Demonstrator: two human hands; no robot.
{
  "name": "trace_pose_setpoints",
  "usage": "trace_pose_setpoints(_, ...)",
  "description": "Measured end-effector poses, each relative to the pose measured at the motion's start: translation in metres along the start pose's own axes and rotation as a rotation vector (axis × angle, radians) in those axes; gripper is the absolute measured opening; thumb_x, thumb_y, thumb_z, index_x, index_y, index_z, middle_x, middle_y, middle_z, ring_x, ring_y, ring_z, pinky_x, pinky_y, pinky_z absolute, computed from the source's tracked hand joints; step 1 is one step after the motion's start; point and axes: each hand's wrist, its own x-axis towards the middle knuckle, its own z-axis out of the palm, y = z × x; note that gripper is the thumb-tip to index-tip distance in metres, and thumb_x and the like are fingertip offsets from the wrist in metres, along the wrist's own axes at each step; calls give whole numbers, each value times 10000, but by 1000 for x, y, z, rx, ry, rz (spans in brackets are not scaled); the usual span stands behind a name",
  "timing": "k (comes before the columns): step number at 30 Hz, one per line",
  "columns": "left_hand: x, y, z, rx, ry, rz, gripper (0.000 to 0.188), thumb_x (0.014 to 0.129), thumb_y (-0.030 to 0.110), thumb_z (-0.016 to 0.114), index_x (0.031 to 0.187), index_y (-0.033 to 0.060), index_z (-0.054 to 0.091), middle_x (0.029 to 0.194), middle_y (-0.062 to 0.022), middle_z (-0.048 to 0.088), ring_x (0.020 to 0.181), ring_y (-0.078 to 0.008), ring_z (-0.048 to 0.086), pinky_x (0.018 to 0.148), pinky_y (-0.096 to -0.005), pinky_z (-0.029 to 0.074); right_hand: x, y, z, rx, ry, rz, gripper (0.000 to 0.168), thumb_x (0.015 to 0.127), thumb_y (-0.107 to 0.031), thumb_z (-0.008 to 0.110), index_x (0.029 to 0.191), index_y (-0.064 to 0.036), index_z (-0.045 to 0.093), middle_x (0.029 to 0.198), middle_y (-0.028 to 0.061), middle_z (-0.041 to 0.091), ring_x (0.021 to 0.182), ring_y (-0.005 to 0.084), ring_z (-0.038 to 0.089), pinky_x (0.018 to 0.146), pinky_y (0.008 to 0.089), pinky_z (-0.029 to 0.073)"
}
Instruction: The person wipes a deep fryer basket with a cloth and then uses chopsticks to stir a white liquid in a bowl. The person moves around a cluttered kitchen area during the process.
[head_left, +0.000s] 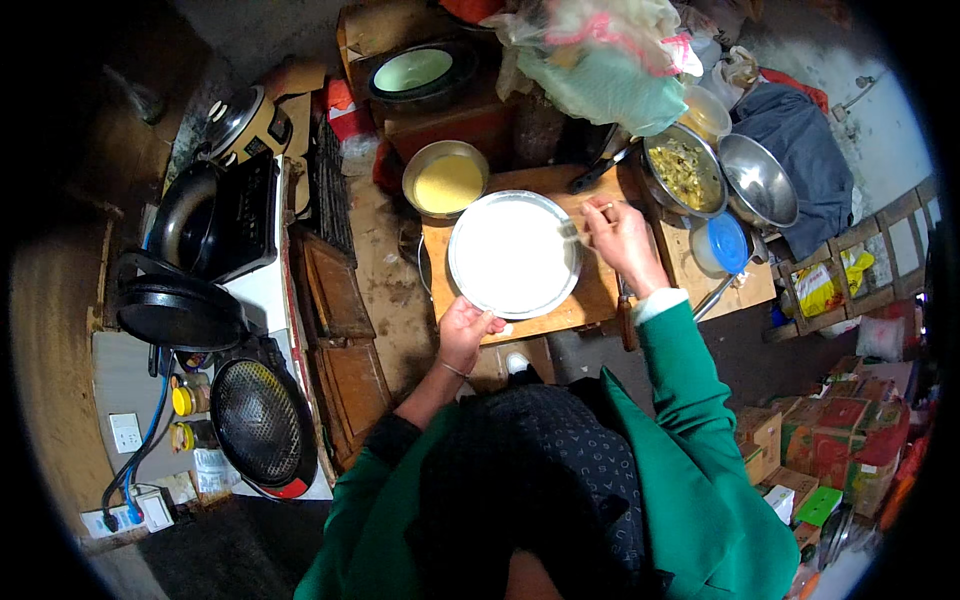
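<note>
A round metal pan (514, 255), its inside glaring white, rests on a wooden board (540, 182). My left hand (466, 332) grips the near rim, thumb on top. Above the right rim, my right hand (616, 238) pinches a small blurred utensil (571, 231), perhaps a brush or fork; its exact kind cannot be told. Behind the pan to the left stands a metal bowl of yellow liquid (448, 180). A bowl of chopped yellow-green food (684, 171) is to the right, beside an empty steel bowl (757, 180) and a tub with a blue lid (721, 244).
A black-handled utensil (600, 171) lies behind the board, and a wooden handle (627, 319) at its right edge. Plastic bags (607, 75) hang over the back. On the left counter are a wok (187, 217), a black pan (180, 313) and an electric griddle (262, 420).
</note>
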Motion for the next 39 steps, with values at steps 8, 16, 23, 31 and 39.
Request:
trace_pose_setpoints(8, -2, -3, -5, -9, 19, 10, 199, 894, -1, 546, 1080, -1, 477, 901, -102, 633, 747, -157, 629, 681, -280, 531, -11, 2, 13, 39, -205, -98, 208, 931, -215, 574, 927, -17, 636, 637, 11, 600, 596, 73, 557, 568, 247, 460)
trace_pose_setpoints(16, 0, 0, 0, -71, 14, 7, 155, 883, -14, 560, 1020, -13, 487, 867, -114, 646, 715, -155, 634, 668, -270, 529, -14, 16, 48, 162, -300, -150, 201, 927, -219, 547, 953, -41, 638, 724, 66, 633, 665, 142, 606, 622, 284, 489)
trace_pose_setpoints(23, 0, 0, 1, -49, 21, 5, 154, 886, -11, 561, 1023, -4, 491, 857, -114, 650, 710, -156, 634, 669, -268, 524, 2, 10, 23, 23, 112, -85, 233, 914, -218, 548, 936, -15, 659, 821, 147, 675, 772, 232, 661, 686, 326, 518)
trace_pose_setpoints(31, -1, -1, -2, -37, 27, 2, 143, 884, -9, 564, 1005, -7, 487, 853, -115, 649, 713, -163, 637, 667, -274, 527, -21, 13, 8, 369, -130, -96, 196, 941, -216, 571, 930, -25, 613, 739, 1, 600, 664, 72, 568, 598, 237, 485)
trace_pose_setpoints(39, 0, 0, -4, -25, 9, -34, 179, 898, -20, 529, 1062, 7, 465, 912, -117, 619, 754, -179, 631, 691, -304, 537, -31, 65, 8, 564, -276, 36, 229, 938, -235, 581, 937, -12, 634, 795, 31, 618, 701, 101, 575, 664, 240, 487)
